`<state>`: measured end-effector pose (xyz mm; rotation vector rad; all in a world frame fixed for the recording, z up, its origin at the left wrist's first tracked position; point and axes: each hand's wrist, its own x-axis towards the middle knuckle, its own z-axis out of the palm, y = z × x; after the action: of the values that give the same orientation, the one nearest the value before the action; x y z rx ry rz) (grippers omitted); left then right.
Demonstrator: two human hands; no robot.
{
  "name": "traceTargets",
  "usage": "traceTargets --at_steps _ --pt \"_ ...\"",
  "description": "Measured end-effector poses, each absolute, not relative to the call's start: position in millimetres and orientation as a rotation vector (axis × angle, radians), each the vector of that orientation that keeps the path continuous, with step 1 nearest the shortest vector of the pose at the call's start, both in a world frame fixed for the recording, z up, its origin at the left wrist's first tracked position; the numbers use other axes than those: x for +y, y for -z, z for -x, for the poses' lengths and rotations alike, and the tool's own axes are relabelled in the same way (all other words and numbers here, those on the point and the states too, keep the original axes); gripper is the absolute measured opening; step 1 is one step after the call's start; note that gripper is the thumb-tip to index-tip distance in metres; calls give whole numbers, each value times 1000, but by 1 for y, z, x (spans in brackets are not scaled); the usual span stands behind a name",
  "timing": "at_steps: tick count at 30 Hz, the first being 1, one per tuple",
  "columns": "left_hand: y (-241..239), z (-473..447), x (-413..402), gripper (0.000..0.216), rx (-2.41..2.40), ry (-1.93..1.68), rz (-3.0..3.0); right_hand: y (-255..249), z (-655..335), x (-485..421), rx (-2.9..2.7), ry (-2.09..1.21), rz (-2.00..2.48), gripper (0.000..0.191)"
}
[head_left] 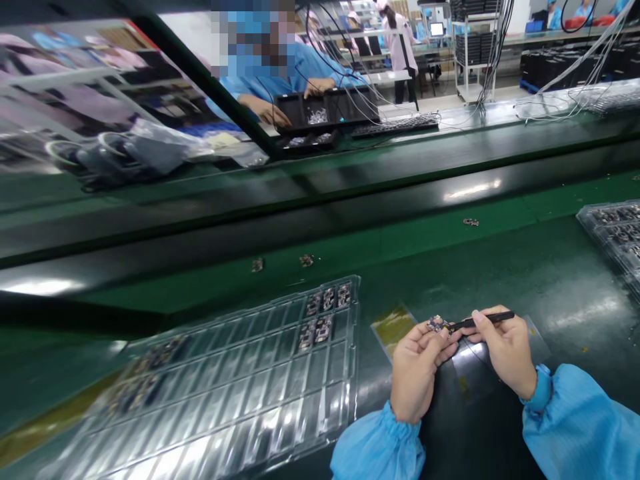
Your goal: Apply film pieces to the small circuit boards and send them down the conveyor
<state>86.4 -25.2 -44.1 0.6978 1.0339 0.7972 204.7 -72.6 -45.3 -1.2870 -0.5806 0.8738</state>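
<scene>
Pinched in my left hand (417,367) is a small circuit board (437,324), held just above the green work surface. My right hand (507,347) is closed around black tweezers (483,320), whose tips reach to the board's right edge; whether they grip anything there I cannot tell. Under and beside my hands lie clear plastic sheets, one with a yellow film patch (397,328). Left of my hands a clear compartment tray (250,373) holds several small boards (323,327) at its upper right and more at its left end.
Loose boards (307,261) lie along the green strip behind the tray, another board (471,222) farther right. A second filled tray (617,233) sits at the right edge. Across the raised ledge, a co-worker's hands (320,87) are at black bins (327,110). A dark post slants at upper left.
</scene>
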Motion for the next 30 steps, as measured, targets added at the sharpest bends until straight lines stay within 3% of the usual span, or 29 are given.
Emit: traceTargets --at_steps 7,11,22,30 --pt "45 -86 -27 28 1034 -810 -697 43 -204 -77 -734 -789 1326 20" --pt "45 -86 -27 29 1035 -823 -681 44 -205 -84 -1089 -524 1358 10" --pt "46 -82 -25 28 1072 -820 -653 33 -225 -85 -1234 -94 1381 18" --pt "13 -71 89 19 1163 -1106 -878 42 -232 -83 -1224 -15 1329 19"
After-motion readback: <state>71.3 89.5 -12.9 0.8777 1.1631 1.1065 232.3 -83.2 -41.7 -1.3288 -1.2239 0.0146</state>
